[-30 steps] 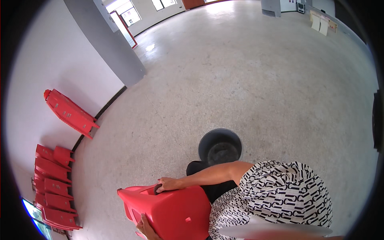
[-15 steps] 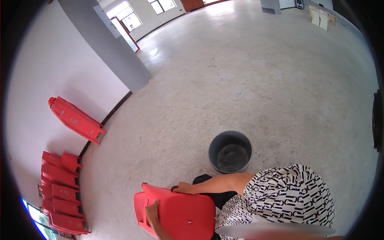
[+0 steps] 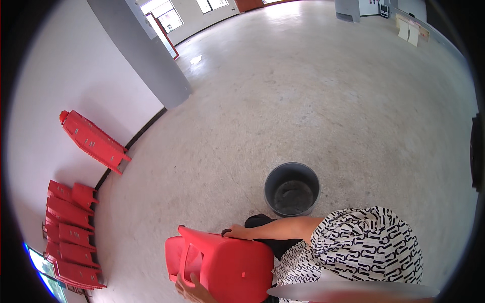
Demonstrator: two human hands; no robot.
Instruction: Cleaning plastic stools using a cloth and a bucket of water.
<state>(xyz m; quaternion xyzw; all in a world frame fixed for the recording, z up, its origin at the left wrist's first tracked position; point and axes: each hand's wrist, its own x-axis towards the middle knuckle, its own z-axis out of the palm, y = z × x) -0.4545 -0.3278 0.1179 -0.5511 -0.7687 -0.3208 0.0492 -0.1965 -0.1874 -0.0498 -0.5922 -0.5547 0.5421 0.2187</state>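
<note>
- Fingers of the left hand (image 3: 194,293) are spread, thumb apart, low against the red plastic seat (image 3: 237,272); whether they grip its edge I cannot tell.
- Fingers of the right hand (image 3: 239,232) are bunched on a small dark pad (image 3: 225,233), perhaps cloth, at the seat's upper edge.
- Half a second ago the left hand lay higher, across the side frame; it has slid down, leaving the long opening (image 3: 193,263) in plain view. The right hand has barely moved.
- That looks like a change of steadying hold, with more of the frame left uncovered for the pad.
- The seat lies tipped over, close against the person's body, left of the patterned clothing (image 3: 369,247); what bears its weight is hidden.
- Beyond the right forearm, a grey bucket (image 3: 290,174) stands on the floor (image 3: 252,126), just apart from the seat.
- Farther left, more red seats (image 3: 70,212) and a slanting red stack (image 3: 93,139) line the white wall (image 3: 76,60).
</note>
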